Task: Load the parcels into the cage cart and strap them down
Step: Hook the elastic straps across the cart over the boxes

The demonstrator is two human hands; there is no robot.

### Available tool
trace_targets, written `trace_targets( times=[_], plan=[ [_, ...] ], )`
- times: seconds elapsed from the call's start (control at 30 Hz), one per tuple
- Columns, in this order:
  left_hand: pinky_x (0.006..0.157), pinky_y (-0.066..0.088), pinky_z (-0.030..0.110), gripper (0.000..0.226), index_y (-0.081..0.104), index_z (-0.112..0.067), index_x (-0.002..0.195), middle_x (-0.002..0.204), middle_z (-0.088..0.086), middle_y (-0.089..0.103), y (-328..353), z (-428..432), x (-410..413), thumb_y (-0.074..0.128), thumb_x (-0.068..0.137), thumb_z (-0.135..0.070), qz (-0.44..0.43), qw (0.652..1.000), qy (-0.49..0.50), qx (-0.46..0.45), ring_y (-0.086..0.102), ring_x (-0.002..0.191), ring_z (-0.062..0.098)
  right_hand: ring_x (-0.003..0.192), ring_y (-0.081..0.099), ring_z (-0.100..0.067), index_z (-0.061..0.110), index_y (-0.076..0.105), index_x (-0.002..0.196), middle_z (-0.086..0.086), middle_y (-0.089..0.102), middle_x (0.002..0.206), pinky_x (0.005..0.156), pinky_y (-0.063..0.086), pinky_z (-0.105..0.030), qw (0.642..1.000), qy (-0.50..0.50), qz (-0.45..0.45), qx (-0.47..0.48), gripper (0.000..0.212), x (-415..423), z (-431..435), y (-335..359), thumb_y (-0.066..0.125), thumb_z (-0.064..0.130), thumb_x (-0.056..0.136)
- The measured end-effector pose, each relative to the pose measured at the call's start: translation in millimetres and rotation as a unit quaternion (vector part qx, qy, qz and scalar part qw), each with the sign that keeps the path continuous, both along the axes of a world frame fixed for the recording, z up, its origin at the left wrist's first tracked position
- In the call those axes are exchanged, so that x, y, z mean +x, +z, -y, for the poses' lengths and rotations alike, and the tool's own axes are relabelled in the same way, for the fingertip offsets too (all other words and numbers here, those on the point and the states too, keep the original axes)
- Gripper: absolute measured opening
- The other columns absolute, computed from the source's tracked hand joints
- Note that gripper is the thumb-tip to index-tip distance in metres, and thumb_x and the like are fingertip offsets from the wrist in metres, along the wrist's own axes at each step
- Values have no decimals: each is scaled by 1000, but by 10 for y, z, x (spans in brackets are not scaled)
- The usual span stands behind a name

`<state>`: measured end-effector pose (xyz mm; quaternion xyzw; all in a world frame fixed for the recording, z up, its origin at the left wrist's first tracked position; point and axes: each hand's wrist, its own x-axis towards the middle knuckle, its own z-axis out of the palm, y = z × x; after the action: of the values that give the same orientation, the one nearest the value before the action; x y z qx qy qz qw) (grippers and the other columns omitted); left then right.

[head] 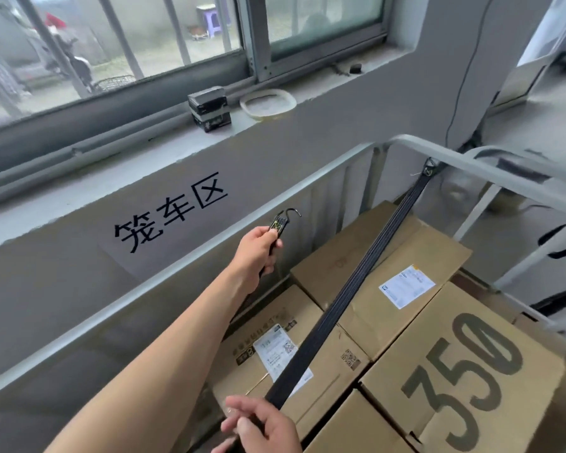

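Strap (356, 289) location: stretched over the parcels (389, 256) inside the cage cart (183, 273), which stands just beside a grey wall (62, 289) marked with black lettering (170, 217). Above the wall, a windowsill (128, 165) carries a stack of small black boxes (209, 107) and, next to it, a shallow white dish (268, 103). A thin cable (464, 76) hangs down the wall near the cart's far corner. The cart's left top rail runs between the left hand (257, 253) and the wall. The strap is flat, black and ribbed lengthwise. Its long axis runs diagonally, from the far hook (429, 170) caught on the cart's far top rail, down and toward the camera, to the right hand (262, 426) at the bottom edge of the view. The right hand has thumb and fingers curled round the strap. The left hand, arm extended, grips a strap end just below a free hook (288, 214), which projects above the fingers with its curve uppermost (whether this end belongs to the same strap cannot be told). The cart holds brown cardboard parcels packed side by side and touching. The nearest right one is printed "350". Two others carry white shipping labels, and the strap passes over the near labelled one.
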<state>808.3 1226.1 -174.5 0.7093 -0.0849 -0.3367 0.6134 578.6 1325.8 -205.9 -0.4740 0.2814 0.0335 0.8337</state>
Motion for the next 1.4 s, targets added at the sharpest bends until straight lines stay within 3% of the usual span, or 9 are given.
trace_targets(
  times=[0.17,0.27,0.47,0.57,0.97,1.13,1.23,1.3,1.4],
  plan=[
    [35,24,17,10,51,-6,109,71,3,60,-588,168,182,45,102,-10,-41,996,60,48,33,35,8,62,70,-37,10,77,91,-12,70,73,62,56,-31,997,-81,1,13,42,96,484,-225,44,-16,93],
    [35,22,17,17,54,-5,92,49,-2,48,-840,138,310,42,102,-11,-72,991,94,69,32,33,8,70,73,-39,20,79,91,-10,72,78,67,57,-33,997,-75,8,9,47,205,657,-301,44,-12,94],
    [34,20,18,36,50,-13,71,46,-4,41,-1006,48,537,39,104,-19,-140,973,177,46,30,31,8,85,74,-31,28,75,99,-2,75,85,89,58,-41,999,-22,0,-42,44,320,708,-311,47,-5,95],
    [33,20,19,35,49,-14,71,52,-3,41,-922,128,610,39,105,-20,-148,976,156,25,29,32,7,73,75,-28,19,71,107,-2,72,82,73,59,-31,999,-31,2,-20,40,365,765,-257,42,-8,98],
    [33,22,19,36,48,-16,71,54,-5,41,-751,273,663,38,105,-22,-107,986,73,103,29,35,7,73,74,-30,14,68,109,-8,70,85,72,60,-31,1000,-10,14,0,38,442,758,-254,41,-10,98],
    [34,22,20,37,46,-17,68,50,-7,38,-907,95,593,39,104,-24,-148,982,26,112,28,38,7,72,74,-30,12,68,109,-15,67,91,71,59,-31,1000,-6,-12,8,37,346,736,-336,41,-10,99],
    [35,25,20,29,54,-15,80,57,-4,46,-909,-15,498,46,104,-28,-116,986,19,120,32,39,7,73,74,-29,14,68,110,-15,66,93,69,58,-28,1000,-5,-16,-11,37,289,685,-361,41,-9,100],
    [37,31,20,21,60,-11,107,72,1,56,-870,-98,419,48,104,-29,-14,983,-4,182,41,45,9,77,75,-28,16,67,112,-15,67,98,72,59,-30,999,-15,-25,-24,35,247,660,-364,43,-6,101],
    [43,41,18,42,45,-8,141,95,6,65,-744,-270,270,49,103,-26,70,969,-34,234,55,63,12,83,75,-30,15,70,111,-20,66,105,74,62,-36,998,-51,-46,10,33,173,638,-316,45,-4,101]
  ],
)
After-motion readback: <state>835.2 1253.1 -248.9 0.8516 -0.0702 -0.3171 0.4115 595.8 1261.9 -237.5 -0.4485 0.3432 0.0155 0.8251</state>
